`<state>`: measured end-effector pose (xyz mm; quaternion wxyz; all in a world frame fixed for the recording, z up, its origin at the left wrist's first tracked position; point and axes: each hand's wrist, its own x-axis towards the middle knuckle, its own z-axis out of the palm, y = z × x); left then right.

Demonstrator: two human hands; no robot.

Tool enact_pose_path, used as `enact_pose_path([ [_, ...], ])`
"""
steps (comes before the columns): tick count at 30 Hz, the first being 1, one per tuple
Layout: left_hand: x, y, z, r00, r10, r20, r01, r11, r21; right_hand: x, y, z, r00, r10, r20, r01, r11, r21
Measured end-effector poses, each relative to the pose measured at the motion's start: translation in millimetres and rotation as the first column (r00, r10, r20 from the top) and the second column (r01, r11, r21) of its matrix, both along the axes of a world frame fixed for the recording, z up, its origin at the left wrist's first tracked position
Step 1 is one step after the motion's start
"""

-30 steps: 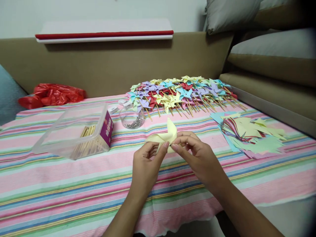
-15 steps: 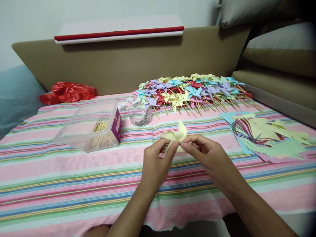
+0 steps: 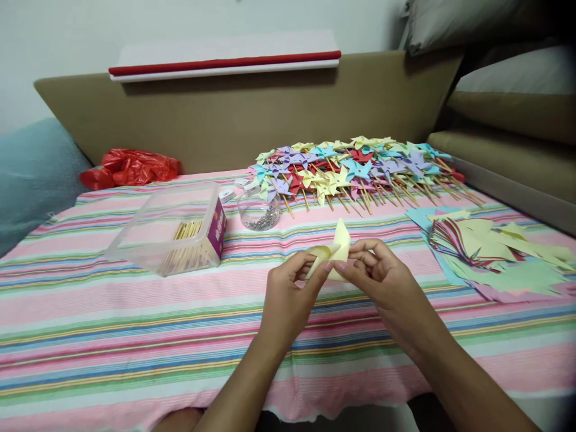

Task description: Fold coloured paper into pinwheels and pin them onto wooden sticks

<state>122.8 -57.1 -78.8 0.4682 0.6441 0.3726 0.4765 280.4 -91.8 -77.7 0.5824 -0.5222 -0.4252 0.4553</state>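
A pale yellow paper pinwheel (image 3: 341, 240) is between my two hands, its folded blades curling up above my fingers. My left hand (image 3: 294, 288) pinches it from the left with thumb and fingers, close to its centre. From the right, my right hand (image 3: 380, 273) grips its other side, the thumb tip almost meeting the left thumb. My fingers cover the lower part of the pinwheel, and no stick shows on it. Beyond the hands stands a round clear tub (image 3: 260, 214) with small silvery pins in it.
A clear plastic box (image 3: 153, 264) of wooden sticks (image 3: 186, 246) lies to the left. Many finished pinwheels (image 3: 357, 168) on sticks spread along the back. Cut paper sheets (image 3: 508, 270) are piled at the right. A red plastic bag (image 3: 139, 168) sits back left on the striped cloth (image 3: 180, 324).
The pinwheel has tilted a little, with its upright blade now further right. My thumbs have come closer together at its centre. The view has shifted slightly.
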Motion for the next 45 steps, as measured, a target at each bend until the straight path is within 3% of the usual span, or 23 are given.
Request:
enact_pose_path([
  [3, -1.4, 0.6, -2.2, 1.0, -0.003, -0.019, 0.003, 1.0, 0.007, 0.0, 0.9, 2.0, 0.994, 0.047, -0.098, -0.047, 0.999, 0.005],
  [8, -3.4, 1.9, -2.3, 0.999, -0.02, -0.044, 0.021, 0.999, 0.034, 4.1, -0.8, 4.0, 0.99, 0.074, 0.116, -0.069, 0.996, -0.049],
  [13, -3.8, 1.7, -1.0, 0.998, -0.033, -0.051, 0.037, 0.997, 0.074, 6.4, -0.5, 3.6, 0.978, 0.095, 0.188, -0.088, 0.995, -0.045],
  [45, -7.7, 0.0, 0.3, 0.996, 0.001, -0.09, 0.014, 0.986, 0.167, 0.4, -1.2, 4.8, 0.98, 0.045, 0.191, -0.051, 0.998, 0.029],
])
